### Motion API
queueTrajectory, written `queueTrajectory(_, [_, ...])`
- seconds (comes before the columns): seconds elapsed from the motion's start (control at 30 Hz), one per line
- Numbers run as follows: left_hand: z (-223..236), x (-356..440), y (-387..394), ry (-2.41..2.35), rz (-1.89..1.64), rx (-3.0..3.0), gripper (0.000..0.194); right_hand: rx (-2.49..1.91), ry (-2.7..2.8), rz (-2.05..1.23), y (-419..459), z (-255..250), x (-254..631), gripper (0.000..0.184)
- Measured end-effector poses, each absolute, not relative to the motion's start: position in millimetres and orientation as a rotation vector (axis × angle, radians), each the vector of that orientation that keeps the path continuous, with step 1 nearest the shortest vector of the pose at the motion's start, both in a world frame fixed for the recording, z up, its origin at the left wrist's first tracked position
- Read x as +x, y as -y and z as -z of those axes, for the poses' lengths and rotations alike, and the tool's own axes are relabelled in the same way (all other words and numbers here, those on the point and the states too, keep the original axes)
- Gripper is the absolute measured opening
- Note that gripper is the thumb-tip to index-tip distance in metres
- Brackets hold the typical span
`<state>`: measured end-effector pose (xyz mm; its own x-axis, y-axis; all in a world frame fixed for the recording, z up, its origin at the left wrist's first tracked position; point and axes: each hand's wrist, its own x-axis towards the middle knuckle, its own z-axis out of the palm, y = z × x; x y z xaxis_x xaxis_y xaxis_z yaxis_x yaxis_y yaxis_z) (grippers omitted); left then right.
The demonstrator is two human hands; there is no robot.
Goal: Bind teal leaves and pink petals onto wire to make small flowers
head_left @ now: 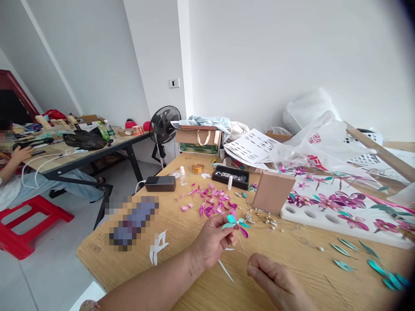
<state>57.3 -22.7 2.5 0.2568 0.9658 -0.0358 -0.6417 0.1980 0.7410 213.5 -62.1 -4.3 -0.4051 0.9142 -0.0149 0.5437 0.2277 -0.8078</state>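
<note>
Between the thumb and fingers of my left hand (214, 242) is a small craft flower (236, 223) with teal and magenta petals and a pearl-like bead at its centre. A fine strand hangs below it. My right hand (275, 276) is closed, lower and to the right, apart from the flower; whatever its fingers pinch is hidden. Loose magenta petals (212, 201) lie scattered beyond my left hand. White and gold beads (269, 220) sit right of the flower. Teal leaf pieces (343, 264) rest on the wood to the right of my right hand.
A white foam block (311, 220) carries finished magenta flowers (337, 201). Behind stand a brown box (273, 193), black tray (231, 177), spray bottle (183, 176) and black power bank (160, 183). Paper scraps (159, 246) lie left. Another person's hand (21, 153) is at the far-left table.
</note>
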Motion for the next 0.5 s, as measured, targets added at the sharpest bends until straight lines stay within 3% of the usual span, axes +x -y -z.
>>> queueTrajectory(0.17, [-0.5, 53.3, 22.8, -0.449, -1.087, 0.698, 0.027, -1.347, 2.113, -1.026, 51.2, 5.8, 253.7, 0.029])
queueTrajectory(0.33, [-1.4, 52.2, 24.8, -0.467, -0.969, 0.699, 0.028, -1.496, 1.807, -0.685, 33.2, -18.1, 294.9, 0.037])
queueTrajectory(0.5, [-0.4, 54.1, 27.3, -0.522, -0.861, 0.720, 0.026, -1.394, 1.831, -0.870, 29.8, -55.5, 251.7, 0.029])
